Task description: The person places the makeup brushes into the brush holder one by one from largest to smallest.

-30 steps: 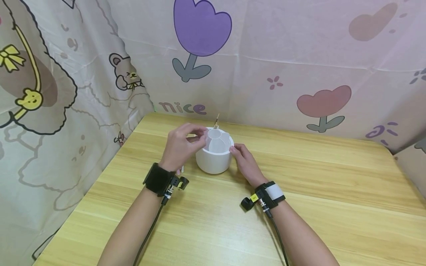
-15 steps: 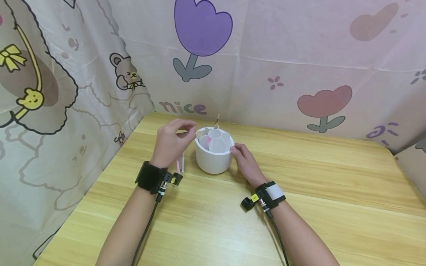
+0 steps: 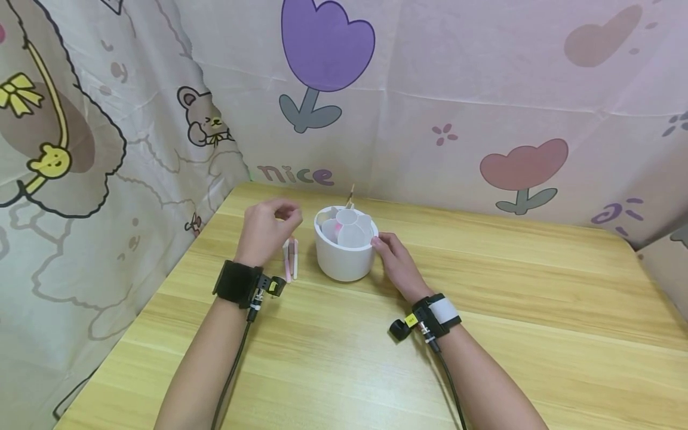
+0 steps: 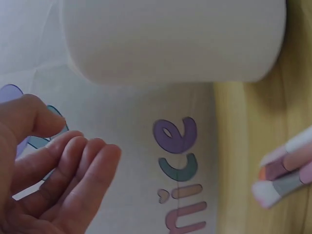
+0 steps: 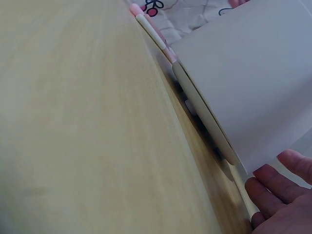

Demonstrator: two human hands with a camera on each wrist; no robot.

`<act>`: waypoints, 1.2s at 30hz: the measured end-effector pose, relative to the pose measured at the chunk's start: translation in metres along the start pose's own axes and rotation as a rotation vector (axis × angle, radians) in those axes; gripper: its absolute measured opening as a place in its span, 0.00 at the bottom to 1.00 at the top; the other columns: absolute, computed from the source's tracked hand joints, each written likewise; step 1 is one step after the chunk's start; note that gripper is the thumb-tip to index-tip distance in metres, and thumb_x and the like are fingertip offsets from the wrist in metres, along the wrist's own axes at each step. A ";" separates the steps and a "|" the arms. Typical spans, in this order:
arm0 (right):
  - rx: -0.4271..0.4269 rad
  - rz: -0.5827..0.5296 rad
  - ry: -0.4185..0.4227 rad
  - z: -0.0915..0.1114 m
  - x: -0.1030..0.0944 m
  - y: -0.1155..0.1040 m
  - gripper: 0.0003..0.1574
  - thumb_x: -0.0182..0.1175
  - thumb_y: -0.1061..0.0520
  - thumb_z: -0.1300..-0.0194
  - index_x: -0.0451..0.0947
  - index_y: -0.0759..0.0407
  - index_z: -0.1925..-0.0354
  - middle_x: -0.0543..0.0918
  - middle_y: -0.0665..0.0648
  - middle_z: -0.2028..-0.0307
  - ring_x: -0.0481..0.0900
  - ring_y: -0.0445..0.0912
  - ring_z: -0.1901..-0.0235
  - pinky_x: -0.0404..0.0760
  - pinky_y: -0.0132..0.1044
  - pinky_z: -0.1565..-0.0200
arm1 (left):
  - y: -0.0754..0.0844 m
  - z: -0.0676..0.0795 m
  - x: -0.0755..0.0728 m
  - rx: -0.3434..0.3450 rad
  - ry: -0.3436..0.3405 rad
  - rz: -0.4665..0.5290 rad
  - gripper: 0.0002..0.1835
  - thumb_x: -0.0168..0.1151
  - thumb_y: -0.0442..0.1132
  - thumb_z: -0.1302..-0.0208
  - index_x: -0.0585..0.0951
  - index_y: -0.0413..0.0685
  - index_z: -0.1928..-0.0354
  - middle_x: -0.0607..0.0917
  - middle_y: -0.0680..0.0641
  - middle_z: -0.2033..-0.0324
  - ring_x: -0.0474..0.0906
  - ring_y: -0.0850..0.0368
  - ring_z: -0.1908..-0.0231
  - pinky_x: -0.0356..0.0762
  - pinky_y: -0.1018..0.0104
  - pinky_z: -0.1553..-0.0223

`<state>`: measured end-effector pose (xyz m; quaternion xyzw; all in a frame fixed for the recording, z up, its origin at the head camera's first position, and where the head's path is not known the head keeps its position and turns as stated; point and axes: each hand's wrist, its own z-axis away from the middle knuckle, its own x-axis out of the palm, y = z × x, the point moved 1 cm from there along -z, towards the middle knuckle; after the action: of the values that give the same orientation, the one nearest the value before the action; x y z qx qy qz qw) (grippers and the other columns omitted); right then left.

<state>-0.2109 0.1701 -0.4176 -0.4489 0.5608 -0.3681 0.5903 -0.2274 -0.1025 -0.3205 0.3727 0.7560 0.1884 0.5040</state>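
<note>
A white round holder (image 3: pixel 345 263) with several inner compartments stands upright on the table. Something pink (image 3: pixel 338 227) shows in its left part, and a thin brown-tipped stick (image 3: pixel 351 196) rises at its back. Left of the holder, my left hand (image 3: pixel 270 230) hovers with loosely curled fingers and nothing between them, as the left wrist view (image 4: pixel 63 161) confirms. Below it lie makeup brushes (image 3: pixel 291 263), pink and white; soft bristle heads (image 4: pixel 267 192) appear in the left wrist view. My right hand (image 3: pixel 396 263) touches the holder's right side, thumb at the rim, fingers (image 5: pixel 275 183) extended against the wall.
A wood-grain table (image 3: pixel 510 310) spreads out under both arms. Printed curtains (image 3: pixel 430 71) hang behind it and along its left side. A camera on a strap with a black cable sits on each wrist.
My left hand has pulled back from over the holder to the left, over the brushes. The pink thing inside the holder came into sight. My right hand has stayed at the holder.
</note>
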 end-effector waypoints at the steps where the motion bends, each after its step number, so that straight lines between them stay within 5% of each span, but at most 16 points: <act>1: 0.000 0.000 -0.001 0.000 0.000 0.000 0.43 0.43 0.25 0.34 0.65 0.53 0.36 0.70 0.54 0.37 0.63 0.48 0.35 0.58 0.51 0.33 | -0.002 0.000 0.000 -0.012 -0.010 -0.003 0.11 0.60 0.43 0.39 0.85 0.47 0.60 0.86 0.51 0.69 0.81 0.56 0.66 0.79 0.61 0.63; 16: 0.002 0.012 -0.002 0.000 0.001 0.001 0.43 0.43 0.25 0.34 0.64 0.53 0.36 0.70 0.55 0.37 0.63 0.49 0.35 0.59 0.51 0.33 | -0.026 0.000 0.004 -0.163 -0.153 -0.111 0.11 0.61 0.44 0.40 0.85 0.45 0.63 0.86 0.48 0.69 0.80 0.53 0.67 0.79 0.59 0.64; 36: -0.007 0.009 0.010 -0.002 0.001 0.000 0.43 0.44 0.26 0.34 0.66 0.54 0.37 0.71 0.55 0.38 0.64 0.49 0.36 0.60 0.51 0.33 | -0.042 0.002 0.010 -0.233 -0.271 -0.187 0.06 0.63 0.42 0.43 0.85 0.48 0.70 0.85 0.49 0.72 0.74 0.53 0.75 0.71 0.64 0.73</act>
<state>-0.2125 0.1695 -0.4182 -0.4467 0.5670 -0.3657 0.5876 -0.2435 -0.1225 -0.3553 0.2619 0.6858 0.1751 0.6561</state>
